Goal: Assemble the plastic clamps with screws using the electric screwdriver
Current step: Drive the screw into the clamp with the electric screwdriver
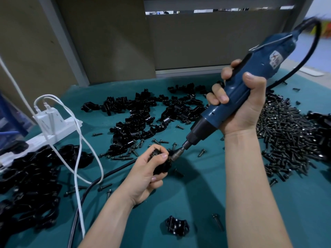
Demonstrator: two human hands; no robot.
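Left hand [152, 169] grips the clamp [162, 167] at centre frame; right hand [240, 102] clasps the electric screwdriver [238, 90]. Best keep the bit square to the screw.

No text can be read; the electric screwdriver [250, 83] bears a white label [275, 60] with blurred red marks.

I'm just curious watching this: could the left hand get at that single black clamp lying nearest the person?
Probably yes for reach: only bare green cloth lies between the left hand and the lone clamp. But it grips another clamp, so it isn't free.
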